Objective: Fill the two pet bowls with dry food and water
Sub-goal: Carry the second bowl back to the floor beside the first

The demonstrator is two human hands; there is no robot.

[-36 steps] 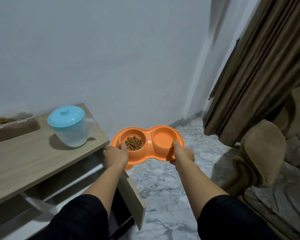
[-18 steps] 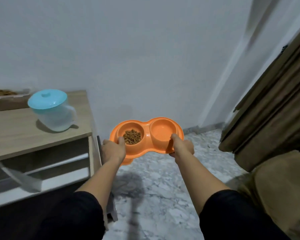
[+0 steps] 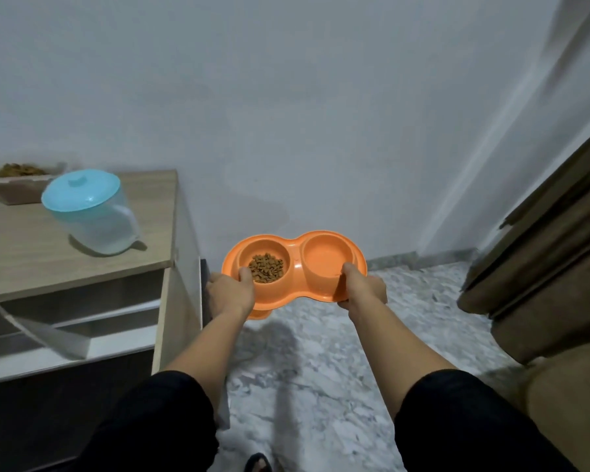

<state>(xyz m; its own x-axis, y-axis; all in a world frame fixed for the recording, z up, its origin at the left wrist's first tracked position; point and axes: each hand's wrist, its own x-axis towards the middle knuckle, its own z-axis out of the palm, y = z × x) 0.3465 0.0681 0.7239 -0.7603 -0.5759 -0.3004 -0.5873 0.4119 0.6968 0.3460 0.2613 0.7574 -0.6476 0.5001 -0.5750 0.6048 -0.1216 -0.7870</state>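
We are standing by a wooden cabinet (image 3: pixel 82 260) with a jug (image 3: pixel 92 212) sitting on top. We are holding the orange dish (image 3: pixel 295 267) up over the floor (image 3: pixel 321 369). Our left hand (image 3: pixel 230 292) is gripping its left end, our right hand (image 3: pixel 363 287) its right end. Food (image 3: pixel 265 267) is lying in the left bowl.
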